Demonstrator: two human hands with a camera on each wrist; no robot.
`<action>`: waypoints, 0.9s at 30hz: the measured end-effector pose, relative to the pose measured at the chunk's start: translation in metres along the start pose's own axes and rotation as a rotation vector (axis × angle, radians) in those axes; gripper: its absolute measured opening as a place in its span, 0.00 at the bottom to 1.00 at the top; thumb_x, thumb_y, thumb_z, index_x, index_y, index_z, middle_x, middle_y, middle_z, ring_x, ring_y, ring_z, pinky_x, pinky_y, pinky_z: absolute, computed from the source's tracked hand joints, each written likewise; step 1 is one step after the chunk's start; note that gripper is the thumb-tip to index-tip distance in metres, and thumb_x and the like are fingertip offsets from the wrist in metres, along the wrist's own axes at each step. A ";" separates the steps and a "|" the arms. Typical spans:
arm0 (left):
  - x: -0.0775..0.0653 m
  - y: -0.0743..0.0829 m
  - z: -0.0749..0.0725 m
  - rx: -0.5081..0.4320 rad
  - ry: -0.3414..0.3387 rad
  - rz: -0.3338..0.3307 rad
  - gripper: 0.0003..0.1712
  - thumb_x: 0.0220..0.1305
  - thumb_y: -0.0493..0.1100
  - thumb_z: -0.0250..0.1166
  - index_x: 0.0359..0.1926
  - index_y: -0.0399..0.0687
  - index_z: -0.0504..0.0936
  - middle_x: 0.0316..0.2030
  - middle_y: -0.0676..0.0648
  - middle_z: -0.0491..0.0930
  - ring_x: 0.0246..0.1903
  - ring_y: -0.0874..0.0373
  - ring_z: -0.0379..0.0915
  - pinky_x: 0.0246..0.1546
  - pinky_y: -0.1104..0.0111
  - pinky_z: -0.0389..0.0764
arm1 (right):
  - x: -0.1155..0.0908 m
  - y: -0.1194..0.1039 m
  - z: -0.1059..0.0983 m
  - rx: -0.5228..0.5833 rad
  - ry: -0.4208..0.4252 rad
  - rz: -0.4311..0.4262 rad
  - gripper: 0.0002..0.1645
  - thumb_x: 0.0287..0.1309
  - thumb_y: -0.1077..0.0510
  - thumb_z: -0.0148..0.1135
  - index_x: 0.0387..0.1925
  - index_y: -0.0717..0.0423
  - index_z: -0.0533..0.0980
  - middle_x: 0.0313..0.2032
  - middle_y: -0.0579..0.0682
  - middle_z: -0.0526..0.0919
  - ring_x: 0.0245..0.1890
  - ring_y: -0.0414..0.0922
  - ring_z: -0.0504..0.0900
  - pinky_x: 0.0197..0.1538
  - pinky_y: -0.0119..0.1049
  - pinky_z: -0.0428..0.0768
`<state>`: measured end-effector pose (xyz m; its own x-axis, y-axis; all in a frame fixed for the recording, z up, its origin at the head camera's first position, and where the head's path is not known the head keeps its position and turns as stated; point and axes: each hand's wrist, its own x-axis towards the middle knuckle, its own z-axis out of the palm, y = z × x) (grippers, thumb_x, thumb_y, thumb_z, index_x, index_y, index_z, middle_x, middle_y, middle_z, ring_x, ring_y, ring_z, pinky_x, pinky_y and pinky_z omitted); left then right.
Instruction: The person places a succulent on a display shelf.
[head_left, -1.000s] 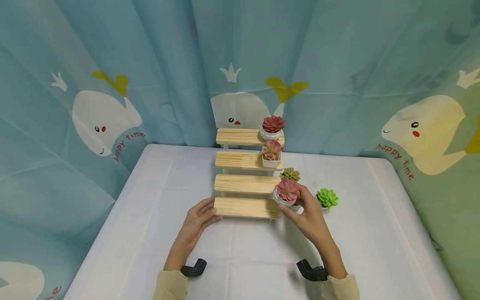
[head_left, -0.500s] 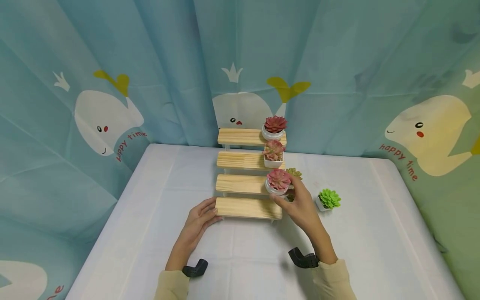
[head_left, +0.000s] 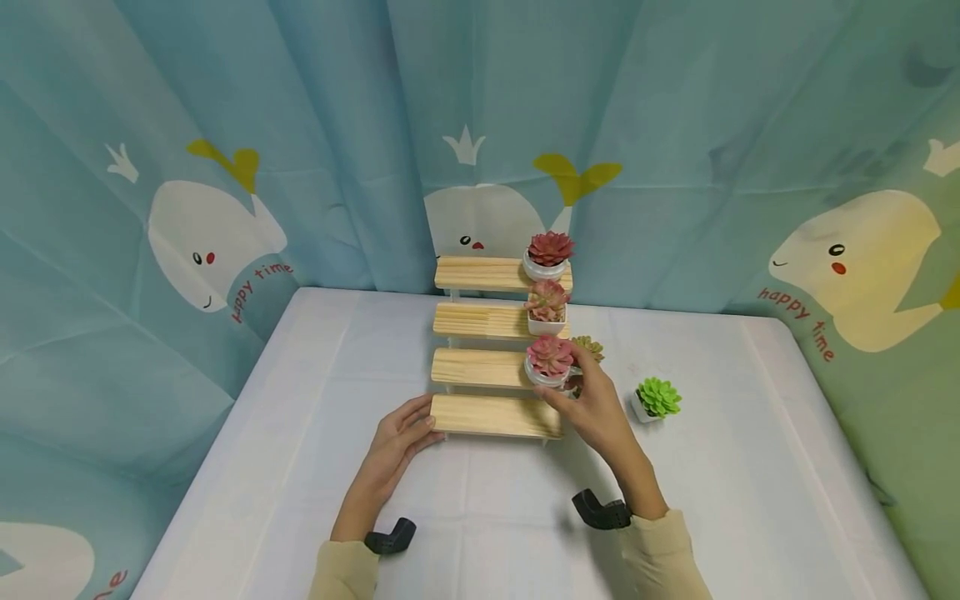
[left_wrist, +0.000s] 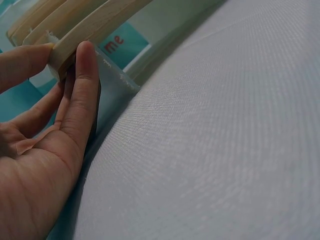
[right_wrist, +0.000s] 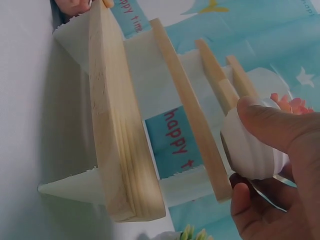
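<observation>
A four-step wooden shelf [head_left: 480,368] with pale side supports stands on the table. My left hand [head_left: 397,437] pinches the left end of its front plank [left_wrist: 92,30], one digit above and others beneath. My right hand [head_left: 596,408] grips a pink succulent [head_left: 550,356] by its round white pot [right_wrist: 250,145], over the right end of the second plank from the front. Whether the pot touches that plank I cannot tell. A dark red succulent [head_left: 550,250] sits on the top plank's right end, and a pinkish succulent in a square pot [head_left: 547,312] on the plank below it.
A bright green succulent [head_left: 657,398] in a white pot stands on the white-covered table [head_left: 750,467], right of the shelf. A dull green succulent [head_left: 588,347] is partly hidden behind my right hand. A blue whale-print curtain [head_left: 360,150] hangs behind the table.
My right hand has carried the pink succulent left and slightly away from me, from beside the shelf to over the second plank's right end. My left hand keeps its hold on the front plank.
</observation>
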<state>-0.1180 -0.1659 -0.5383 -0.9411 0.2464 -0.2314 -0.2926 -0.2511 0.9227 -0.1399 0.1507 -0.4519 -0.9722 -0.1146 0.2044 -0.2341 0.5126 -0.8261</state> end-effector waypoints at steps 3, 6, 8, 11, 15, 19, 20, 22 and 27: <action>0.000 0.000 0.000 0.001 0.005 -0.005 0.35 0.75 0.34 0.60 0.77 0.32 0.59 0.74 0.30 0.62 0.58 0.60 0.79 0.58 0.71 0.87 | 0.001 0.000 0.001 -0.005 -0.002 0.000 0.49 0.56 0.60 0.79 0.74 0.59 0.64 0.58 0.60 0.81 0.51 0.52 0.81 0.46 0.41 0.85; 0.000 0.001 -0.001 0.001 0.007 -0.006 0.35 0.75 0.34 0.60 0.77 0.32 0.59 0.73 0.31 0.62 0.58 0.60 0.79 0.58 0.71 0.87 | 0.001 -0.001 0.002 -0.006 0.000 -0.003 0.49 0.56 0.60 0.79 0.74 0.60 0.63 0.58 0.60 0.81 0.51 0.52 0.80 0.46 0.39 0.84; 0.000 0.001 -0.001 0.003 0.004 -0.004 0.35 0.75 0.34 0.60 0.77 0.32 0.59 0.74 0.31 0.62 0.58 0.60 0.78 0.58 0.71 0.87 | 0.001 -0.001 0.002 -0.006 0.005 -0.003 0.49 0.56 0.60 0.79 0.74 0.60 0.63 0.58 0.61 0.81 0.52 0.52 0.80 0.46 0.39 0.83; 0.000 0.001 -0.001 0.002 -0.001 -0.003 0.35 0.75 0.34 0.60 0.77 0.32 0.59 0.74 0.30 0.61 0.58 0.60 0.78 0.58 0.70 0.87 | 0.000 -0.001 0.002 -0.003 0.008 -0.002 0.49 0.56 0.59 0.79 0.74 0.60 0.63 0.60 0.60 0.81 0.53 0.53 0.80 0.46 0.39 0.83; 0.000 0.001 0.000 -0.002 -0.006 -0.001 0.35 0.75 0.34 0.60 0.77 0.32 0.59 0.74 0.30 0.61 0.58 0.60 0.78 0.58 0.70 0.87 | -0.001 0.000 0.003 -0.003 0.018 0.001 0.48 0.56 0.60 0.79 0.74 0.60 0.64 0.61 0.60 0.80 0.52 0.53 0.81 0.46 0.41 0.83; -0.001 0.001 0.000 -0.012 -0.006 0.003 0.35 0.75 0.34 0.60 0.77 0.32 0.59 0.75 0.30 0.60 0.58 0.61 0.79 0.57 0.71 0.87 | -0.002 0.001 0.004 -0.002 0.025 -0.004 0.48 0.56 0.60 0.79 0.73 0.60 0.64 0.61 0.60 0.80 0.51 0.52 0.81 0.46 0.41 0.83; -0.001 0.001 0.000 -0.013 -0.005 0.002 0.35 0.75 0.34 0.60 0.77 0.31 0.58 0.75 0.30 0.60 0.58 0.61 0.79 0.57 0.71 0.87 | -0.002 0.001 0.004 0.000 0.028 -0.005 0.48 0.55 0.60 0.79 0.73 0.60 0.64 0.60 0.60 0.80 0.51 0.52 0.81 0.46 0.41 0.83; -0.002 0.001 0.000 -0.014 -0.004 0.000 0.35 0.75 0.33 0.60 0.77 0.32 0.58 0.75 0.30 0.60 0.58 0.62 0.79 0.57 0.71 0.87 | -0.003 0.001 0.005 0.001 0.035 -0.006 0.48 0.55 0.59 0.80 0.73 0.60 0.64 0.61 0.59 0.80 0.51 0.51 0.81 0.46 0.41 0.83; -0.002 0.001 0.000 -0.014 -0.001 -0.005 0.35 0.75 0.34 0.60 0.77 0.32 0.59 0.75 0.30 0.61 0.57 0.62 0.80 0.57 0.71 0.87 | -0.003 0.002 0.007 0.000 0.062 0.000 0.48 0.55 0.60 0.80 0.73 0.59 0.65 0.63 0.59 0.78 0.49 0.50 0.81 0.46 0.36 0.82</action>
<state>-0.1168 -0.1664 -0.5371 -0.9396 0.2483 -0.2357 -0.2996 -0.2630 0.9171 -0.1377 0.1462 -0.4574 -0.9697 -0.0611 0.2365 -0.2338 0.5123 -0.8264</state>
